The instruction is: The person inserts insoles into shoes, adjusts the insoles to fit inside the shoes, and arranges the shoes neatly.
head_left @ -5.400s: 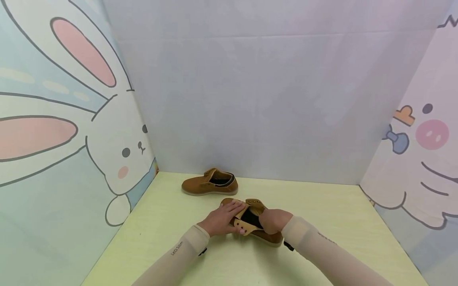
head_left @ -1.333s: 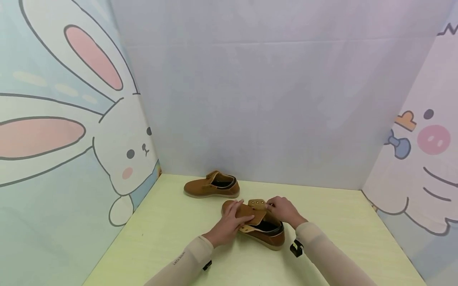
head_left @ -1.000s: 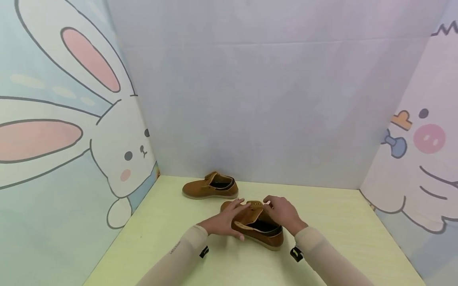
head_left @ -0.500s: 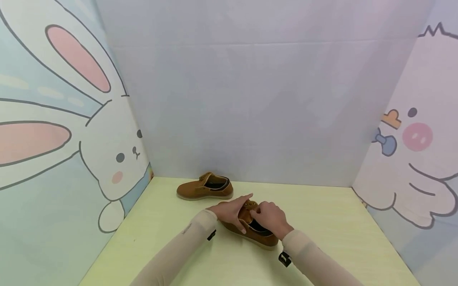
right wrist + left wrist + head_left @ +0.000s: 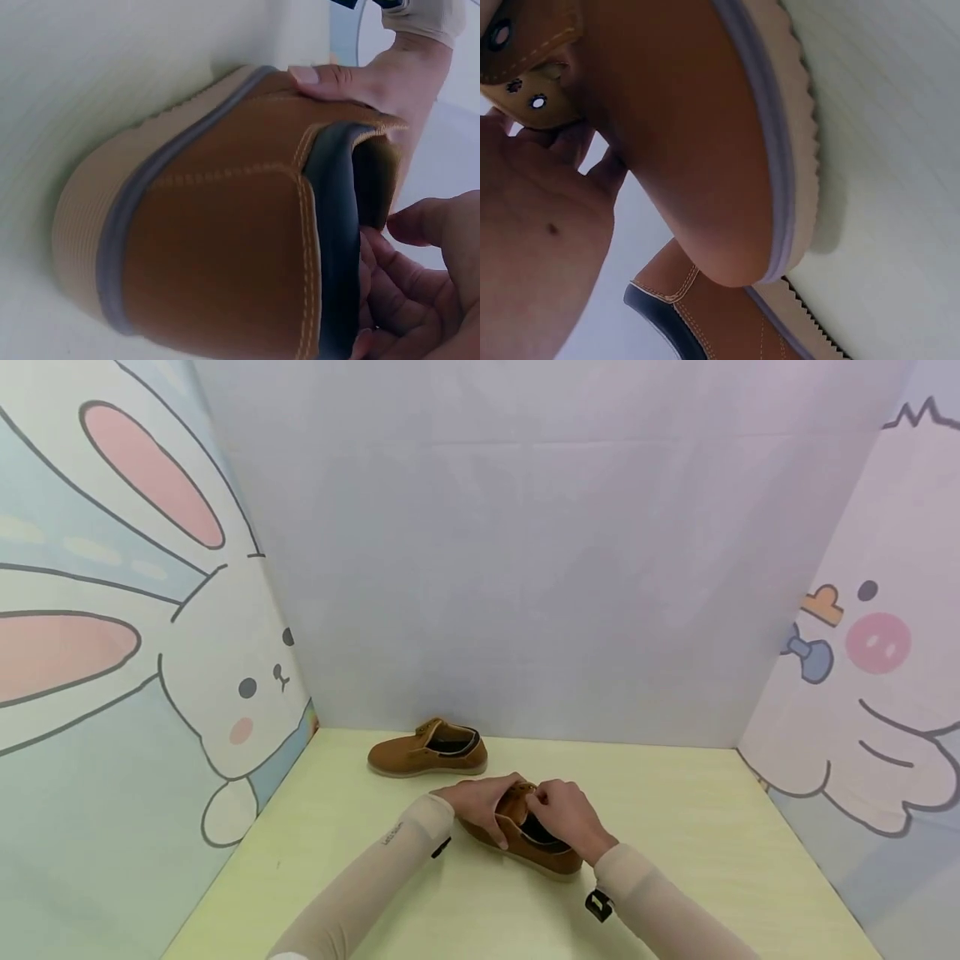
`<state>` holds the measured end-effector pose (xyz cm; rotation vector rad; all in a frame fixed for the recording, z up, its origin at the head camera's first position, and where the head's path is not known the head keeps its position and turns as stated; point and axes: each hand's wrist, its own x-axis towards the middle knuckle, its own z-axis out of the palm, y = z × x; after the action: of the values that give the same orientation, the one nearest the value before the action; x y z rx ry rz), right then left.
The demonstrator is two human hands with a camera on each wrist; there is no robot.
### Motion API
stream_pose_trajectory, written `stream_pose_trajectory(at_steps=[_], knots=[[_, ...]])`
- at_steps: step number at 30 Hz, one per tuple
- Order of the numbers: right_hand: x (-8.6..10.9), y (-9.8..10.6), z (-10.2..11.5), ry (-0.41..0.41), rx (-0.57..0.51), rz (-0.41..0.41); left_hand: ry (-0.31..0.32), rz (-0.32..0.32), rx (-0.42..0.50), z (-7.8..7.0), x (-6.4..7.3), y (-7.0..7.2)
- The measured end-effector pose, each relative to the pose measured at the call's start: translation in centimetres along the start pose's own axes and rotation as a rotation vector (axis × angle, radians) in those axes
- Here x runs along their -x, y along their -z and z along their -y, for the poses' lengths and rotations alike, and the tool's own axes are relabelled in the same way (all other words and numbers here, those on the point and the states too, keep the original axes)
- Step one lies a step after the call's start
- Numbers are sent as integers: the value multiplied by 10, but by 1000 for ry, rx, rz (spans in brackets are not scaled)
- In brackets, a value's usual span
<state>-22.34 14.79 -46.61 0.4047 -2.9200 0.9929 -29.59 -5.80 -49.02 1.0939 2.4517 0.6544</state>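
Observation:
A brown leather shoe [image 5: 540, 857] with no laces rests on the table, its toe to the left and its heel to the right. My left hand [image 5: 483, 804] spans the front of the shoe, thumb on the near side and fingers on the far side by the eyelets, gripping it. With the fingers of my right hand [image 5: 570, 818] reaching into the opening, I pinch the edge of the tan tongue [image 5: 513, 806]. Up close in the right wrist view, the dark padded collar [image 5: 334, 217] frames those right fingers [image 5: 405, 277].
The matching brown shoe [image 5: 412, 756] stands behind, near the grey back wall [image 5: 525, 610], toe to the left. A rabbit-print panel [image 5: 112, 735] closes the left side and a chick-print panel [image 5: 862, 735] the right. Pale yellow table [image 5: 660, 793] surrounds the shoes.
The tongue, earlier folded forward over the toe, now stands up in the opening. My left hand has shifted to wrap the shoe's front; my right hand has moved from the far flap to the tongue.

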Motion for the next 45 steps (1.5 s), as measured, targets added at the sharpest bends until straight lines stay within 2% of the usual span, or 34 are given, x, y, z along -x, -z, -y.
stream_pose_trajectory(at_steps=[5,12,17,22,29,35,39,45], knots=[[-3,10,-8,43,-10,-60,-24,-12,-20,1,3,2],[-4,30,-25,36,-34,-130,-54,-64,-16,6,11,-2],[-4,40,-35,23,-38,-160,-30,-123,-14,10,27,0],[-4,45,-46,-9,-21,-157,1,-202,-53,19,47,11],[-1,46,-60,-34,-10,-151,65,-262,-34,43,81,33],[3,43,-70,-52,-15,-152,129,-327,-20,72,113,38],[4,42,-75,-73,-14,-156,160,-344,-11,86,123,36],[5,41,-77,-75,-24,-148,187,-349,28,99,129,30]])
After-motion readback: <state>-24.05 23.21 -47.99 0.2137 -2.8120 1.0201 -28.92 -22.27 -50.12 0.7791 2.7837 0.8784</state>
